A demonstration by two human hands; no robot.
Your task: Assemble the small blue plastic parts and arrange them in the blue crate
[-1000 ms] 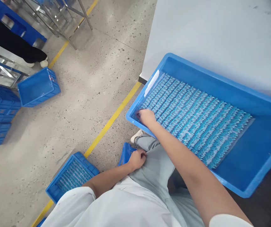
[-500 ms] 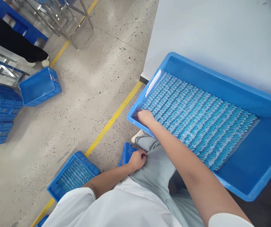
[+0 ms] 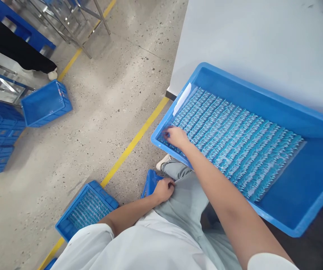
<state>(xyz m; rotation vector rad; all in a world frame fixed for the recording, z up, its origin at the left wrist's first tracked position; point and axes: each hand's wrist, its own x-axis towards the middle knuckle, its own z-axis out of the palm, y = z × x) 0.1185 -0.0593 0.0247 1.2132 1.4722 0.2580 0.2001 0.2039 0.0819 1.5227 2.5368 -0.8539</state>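
Note:
My right hand [image 3: 177, 137] is low over the left corner of a large blue tray [image 3: 262, 98], fingers bent down toward small parts there. Its fingertips are smeared by motion, so I cannot tell whether they hold one. Rows of small teal-blue parts [image 3: 234, 144] stand close together on a clear sheet in the tray. Along the tray's left end lies a white strip [image 3: 182, 99]. My left hand [image 3: 164, 189] rests on my thigh with its fingers curled and nothing visible in them.
The tray sits at the edge of a white table [image 3: 248, 41]. On the floor stand a blue crate [image 3: 62, 225] with similar parts and another blue crate [image 3: 47, 105]. Stacked crates [image 3: 0, 131], a metal stool [image 3: 101, 17] and a person's leg [image 3: 17, 47] are at left.
My right hand has drawn back slightly to the right from the tray's corner, uncovering small parts there. My left hand stays on my thigh.

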